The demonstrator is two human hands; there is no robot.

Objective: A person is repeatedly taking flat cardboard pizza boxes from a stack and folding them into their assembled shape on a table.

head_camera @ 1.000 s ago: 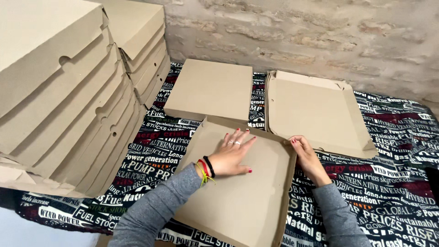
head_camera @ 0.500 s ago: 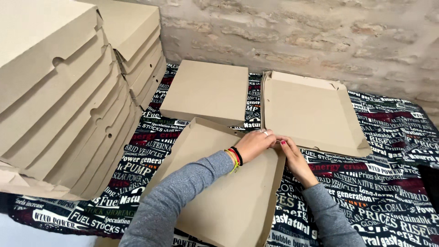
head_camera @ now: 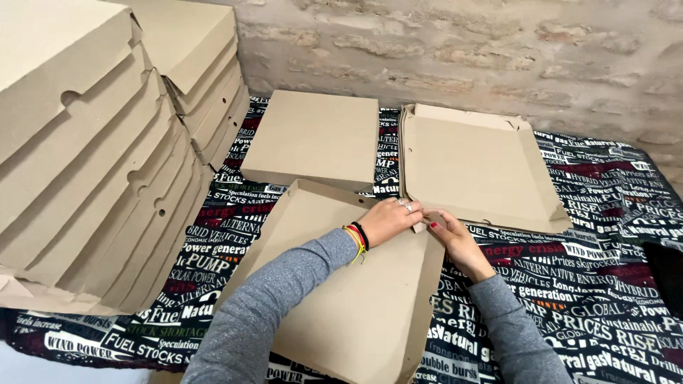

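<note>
Hands meet at far right corner of cardboard box [head_camera: 356,299]: my left hand [head_camera: 388,220] and right hand [head_camera: 452,238] both pinch its flap, grip closed.

Half-folded brown cardboard box [head_camera: 341,291] front centre, flat square w/ raised edges, far right corner pinched between both hands. Closed square box [head_camera: 313,139] behind it, open tray-like box [head_camera: 477,167] to its right. Tall leaning stack of folded brown boxes [head_camera: 92,156] at left, shorter stack [head_camera: 203,71] behind.
</note>
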